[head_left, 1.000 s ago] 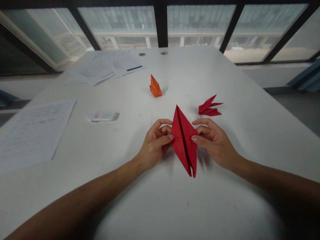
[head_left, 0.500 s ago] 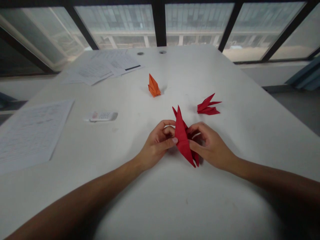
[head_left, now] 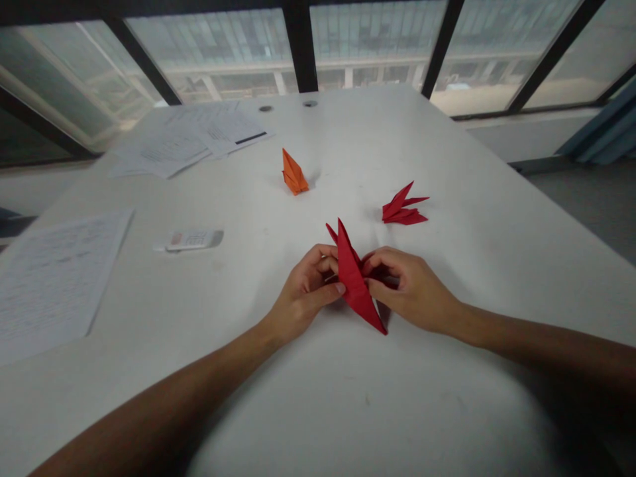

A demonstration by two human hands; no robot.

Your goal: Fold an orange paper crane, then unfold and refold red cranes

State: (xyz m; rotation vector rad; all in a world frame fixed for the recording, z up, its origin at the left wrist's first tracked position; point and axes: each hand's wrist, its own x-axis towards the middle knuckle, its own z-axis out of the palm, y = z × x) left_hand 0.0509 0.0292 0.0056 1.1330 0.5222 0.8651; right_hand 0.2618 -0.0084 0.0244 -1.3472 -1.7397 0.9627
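Note:
A folded red paper shape [head_left: 354,281], long and pointed at both ends, is held just above the white table [head_left: 348,411]. My left hand [head_left: 304,298] pinches its left side with thumb and fingers closed. On its right side, my right hand [head_left: 410,288] pinches it too, fingers curled around the folds. A finished red folded figure [head_left: 401,207] lies behind my right hand. An orange folded figure [head_left: 293,173] stands further back, left of centre.
A small white calculator [head_left: 191,239] lies to the left. Printed sheets [head_left: 47,278] rest at the left edge, and more papers [head_left: 189,136] lie at the back left. Windows with dark frames run behind the table; the floor drops off to the right.
The red paper was a wide open diamond; both hands have pressed its halves together into a narrow shape. The view shifted slightly to the right.

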